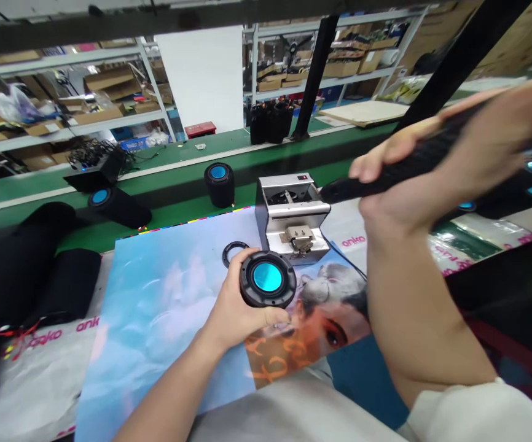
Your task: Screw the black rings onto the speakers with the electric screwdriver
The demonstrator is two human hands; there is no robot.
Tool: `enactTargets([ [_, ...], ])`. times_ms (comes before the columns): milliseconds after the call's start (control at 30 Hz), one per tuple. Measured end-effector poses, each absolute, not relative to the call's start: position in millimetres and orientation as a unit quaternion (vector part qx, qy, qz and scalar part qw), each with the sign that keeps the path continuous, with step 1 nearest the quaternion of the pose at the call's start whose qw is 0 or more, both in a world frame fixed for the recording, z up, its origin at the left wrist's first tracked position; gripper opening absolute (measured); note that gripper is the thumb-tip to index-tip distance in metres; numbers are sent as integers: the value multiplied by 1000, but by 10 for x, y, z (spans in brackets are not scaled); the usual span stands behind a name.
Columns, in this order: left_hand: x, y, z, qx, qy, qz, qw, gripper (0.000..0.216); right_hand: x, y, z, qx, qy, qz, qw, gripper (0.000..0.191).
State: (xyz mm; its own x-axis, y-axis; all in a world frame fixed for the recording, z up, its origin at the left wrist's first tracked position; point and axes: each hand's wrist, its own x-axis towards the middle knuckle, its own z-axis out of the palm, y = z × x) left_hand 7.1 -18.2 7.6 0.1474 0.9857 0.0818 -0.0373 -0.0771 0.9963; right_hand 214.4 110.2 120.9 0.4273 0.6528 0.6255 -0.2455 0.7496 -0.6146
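Observation:
My left hand (pixel 233 310) is wrapped around a round black speaker (pixel 268 277), whose end with a shiny blue disc and a rim with screw holes faces up. In my right hand (pixel 413 190), raised and partly blurred, is a black electric screwdriver (pixel 411 161) with a ribbed grip. Its narrow end points left, beside a metal screw feeder (pixel 289 215); whether they touch I cannot tell. Just behind the speaker, a black ring (pixel 226 254) lies on a printed poster sheet (pixel 155 313) with a face on it.
Behind the sheet, one speaker (pixel 220 185) stands upright and another (pixel 121 207) lies tilted. Dark cylindrical pieces (pixel 67 285) with coloured wires are at the left. A black box (pixel 95 172) carries tangled cables. Dark posts (pixel 316 73) rise beyond the green bench (pixel 174 156); shelves stand behind.

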Motion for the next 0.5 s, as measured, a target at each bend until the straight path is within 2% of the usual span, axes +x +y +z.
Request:
enactTargets([
  [200, 82, -187, 90, 554, 437, 498, 503, 105, 2028, 780, 1127, -230, -476, 388, 755, 55],
  [367, 87, -179, 96, 561, 439, 497, 495, 105, 1912, 945, 790, -224, -499, 411, 729, 57],
  [500, 79, -177, 87, 554, 443, 499, 498, 106, 1906, 918, 790, -238, -504, 440, 704, 61],
])
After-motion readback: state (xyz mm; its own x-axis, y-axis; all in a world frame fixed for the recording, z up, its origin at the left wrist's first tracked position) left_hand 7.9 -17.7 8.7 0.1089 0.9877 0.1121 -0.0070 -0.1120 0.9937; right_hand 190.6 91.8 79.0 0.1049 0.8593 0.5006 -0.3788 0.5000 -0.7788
